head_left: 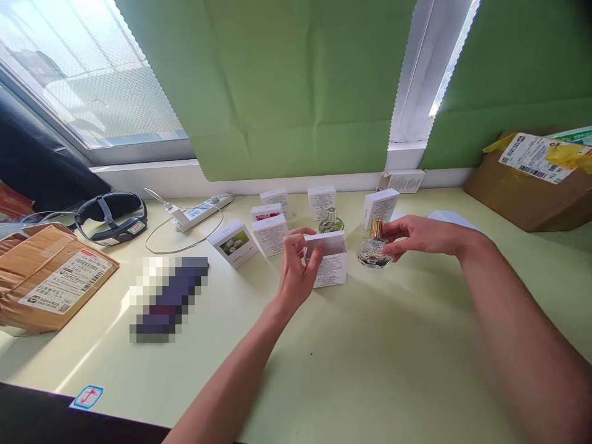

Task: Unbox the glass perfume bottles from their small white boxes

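On the pale green worktop (370, 370), the left hand (296, 271) pinches the open flap of a white box (330, 262) at mid-worktop, fingers curled around its left edge. Just right, the right hand (419, 235) pinches a round gold-capped bottle (374, 250) standing beside the box. Farther off stand more boxes (271, 234) and a second bottle (331, 222).
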Demonstrator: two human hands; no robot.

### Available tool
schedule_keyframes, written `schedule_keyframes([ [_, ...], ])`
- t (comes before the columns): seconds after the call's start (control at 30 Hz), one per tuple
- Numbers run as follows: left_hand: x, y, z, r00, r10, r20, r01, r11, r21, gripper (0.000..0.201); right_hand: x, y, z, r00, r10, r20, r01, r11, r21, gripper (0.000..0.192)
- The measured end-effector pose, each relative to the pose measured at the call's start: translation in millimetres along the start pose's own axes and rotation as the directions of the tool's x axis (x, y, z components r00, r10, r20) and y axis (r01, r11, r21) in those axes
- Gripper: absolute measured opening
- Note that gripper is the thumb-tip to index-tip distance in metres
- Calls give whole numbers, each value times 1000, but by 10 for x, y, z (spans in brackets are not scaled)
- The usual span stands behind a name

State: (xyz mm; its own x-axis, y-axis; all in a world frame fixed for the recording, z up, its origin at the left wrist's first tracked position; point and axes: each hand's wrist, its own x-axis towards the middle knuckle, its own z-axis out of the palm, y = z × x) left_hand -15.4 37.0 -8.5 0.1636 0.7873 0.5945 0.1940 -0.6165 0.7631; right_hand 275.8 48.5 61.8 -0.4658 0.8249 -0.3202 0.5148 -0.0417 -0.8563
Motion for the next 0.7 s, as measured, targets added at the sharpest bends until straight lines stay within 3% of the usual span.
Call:
schedule_keyframes([
  [0.2,14,-16,-24,998,-43,41,40,997,64,7,-74,-21,-49,1000,-3,-29,2,1000,-21,52],
  [0.33,52,59,-63,980,-200,-9,199,977,-76,15,-107,21,-104,998,15,-60,-20,996,-88,51],
  [0.4,89,100,-100,949,-309,-64,293,938,-187,19,-97,65,-123,995,50,-91,-60,992,-107,51],
  [0.47,138,131,-142,902,-430,-50,383,847,-369,21,-71,116,-133,992,71,-109,-83,990,-116,50],
  [0.53,190,153,-184,862,-505,49,436,688,-581,21,-39,165,-136,990,75,-117,-89,989,-118,48],
  [0.6,235,168,-224,845,-514,151,448,524,-724,21,-9,208,-137,987,77,-140,-96,986,-134,46],
  [0.7,262,160,-288,830,-495,256,481,405,-777,31,27,259,-141,975,79,-207,-119,975,-188,49],
])
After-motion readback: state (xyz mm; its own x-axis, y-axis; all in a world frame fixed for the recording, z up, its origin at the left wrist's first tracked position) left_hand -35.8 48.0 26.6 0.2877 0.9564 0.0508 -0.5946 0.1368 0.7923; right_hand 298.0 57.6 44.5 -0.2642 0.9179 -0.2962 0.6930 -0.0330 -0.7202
